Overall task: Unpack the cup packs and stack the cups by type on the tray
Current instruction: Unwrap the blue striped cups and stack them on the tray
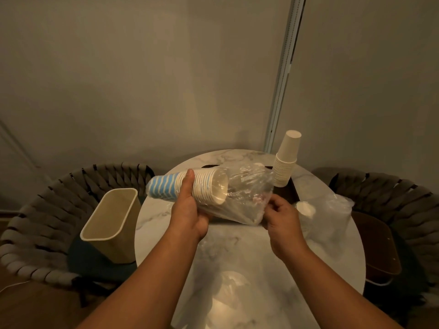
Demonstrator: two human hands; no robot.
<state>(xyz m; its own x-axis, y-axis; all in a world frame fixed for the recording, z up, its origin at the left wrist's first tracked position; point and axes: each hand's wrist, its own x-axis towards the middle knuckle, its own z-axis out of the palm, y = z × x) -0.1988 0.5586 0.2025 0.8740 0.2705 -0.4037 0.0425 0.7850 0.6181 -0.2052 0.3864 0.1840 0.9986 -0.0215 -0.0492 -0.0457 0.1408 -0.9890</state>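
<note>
Cups lie sideways, mouths right, gripped by left hand; right hand pinches wrap beyond mouths.

A dark tray lies mostly hidden behind the clear plastic wrap and white cup stack; the right hand has its fingertips buried in wrap, and both forearms run off the bottom edge.

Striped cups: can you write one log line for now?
left hand: grips striped cups | right hand: pinches plastic wrap | white cups: stacked on tray
</note>
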